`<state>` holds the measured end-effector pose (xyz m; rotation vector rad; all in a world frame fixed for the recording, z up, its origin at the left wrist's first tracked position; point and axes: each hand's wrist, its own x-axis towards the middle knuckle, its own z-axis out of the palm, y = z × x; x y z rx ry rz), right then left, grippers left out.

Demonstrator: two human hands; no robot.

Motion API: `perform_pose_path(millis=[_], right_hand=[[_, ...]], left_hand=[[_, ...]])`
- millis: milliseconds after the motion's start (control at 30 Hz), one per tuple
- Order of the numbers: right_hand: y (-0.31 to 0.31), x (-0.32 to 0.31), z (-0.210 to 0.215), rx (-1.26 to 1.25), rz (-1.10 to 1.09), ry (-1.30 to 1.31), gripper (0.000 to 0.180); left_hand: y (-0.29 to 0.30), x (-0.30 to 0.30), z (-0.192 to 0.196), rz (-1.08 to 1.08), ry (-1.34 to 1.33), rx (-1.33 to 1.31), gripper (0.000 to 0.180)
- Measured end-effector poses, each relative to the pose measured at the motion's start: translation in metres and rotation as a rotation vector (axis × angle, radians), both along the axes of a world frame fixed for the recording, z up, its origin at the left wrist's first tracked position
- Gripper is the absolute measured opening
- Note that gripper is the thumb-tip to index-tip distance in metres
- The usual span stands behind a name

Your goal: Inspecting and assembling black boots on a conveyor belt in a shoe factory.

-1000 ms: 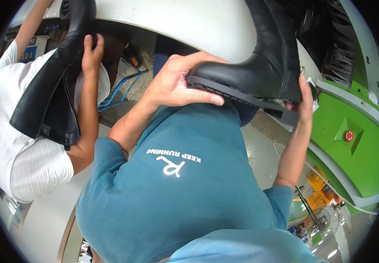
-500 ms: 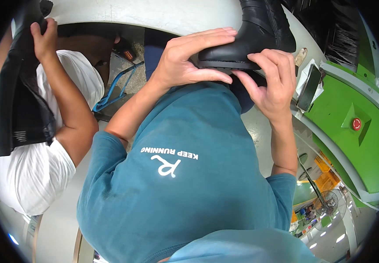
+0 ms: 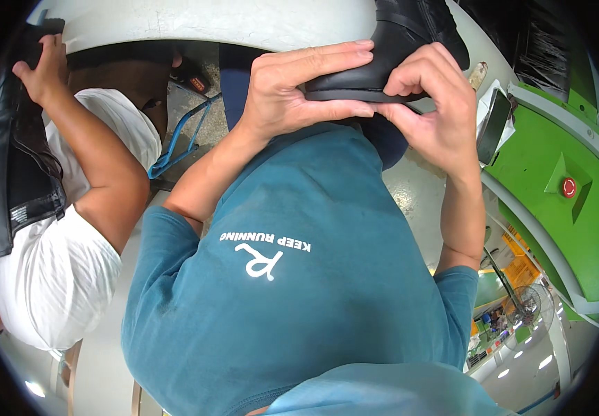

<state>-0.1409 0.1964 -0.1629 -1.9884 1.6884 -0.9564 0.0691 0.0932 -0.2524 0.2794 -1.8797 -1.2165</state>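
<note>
A black leather boot (image 3: 394, 52) rests at the near edge of the white table, its toe toward the left and its shaft running out of the top of the view. My left hand (image 3: 292, 87) wraps the toe, fingers over the upper and thumb beneath the sole. On the boot's near side, my right hand (image 3: 434, 104) has its fingers curled and pressed along the edge where upper meets sole, with the thumb below. Both thumb tips come close together under the sole. The underside of the boot is hidden.
The white table (image 3: 209, 21) curves across the top. A co-worker in a white shirt (image 3: 56, 270) at left holds another black boot (image 3: 25, 166). To the right are a phone (image 3: 495, 125), a green machine (image 3: 556, 166) with a red button (image 3: 568, 187), and a standing fan (image 3: 525, 305). A blue metal frame (image 3: 181, 142) stands below the table.
My right hand has shifted its fingers along the sole edge and turned, its thumb now nearer my left thumb. The boot has moved slightly left. The co-worker's boot has moved lower.
</note>
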Motion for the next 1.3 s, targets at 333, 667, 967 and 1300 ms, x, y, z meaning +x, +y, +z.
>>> perform_pose_path(millis=[333, 667, 967, 1300], right_hand=[[-0.006, -0.007, 0.002, -0.014, -0.129, 0.063, 0.052], [0.004, -0.055, -0.007, -0.005, 0.077, -0.012, 0.041], [-0.013, -0.073, -0.009, 0.075, -0.154, -0.232, 0.037], [-0.022, -0.129, -0.034, 0.597, -0.287, -0.758, 0.048]], left_hand=[[-0.003, 0.006, 0.009, -0.054, -0.056, 0.162, 0.050], [0.008, -0.028, 0.038, 0.119, -0.228, -0.151, 0.050], [0.001, -0.031, 0.027, 0.098, -0.160, -0.041, 0.045], [0.004, -0.021, 0.011, 0.123, -0.037, -0.146, 0.049]])
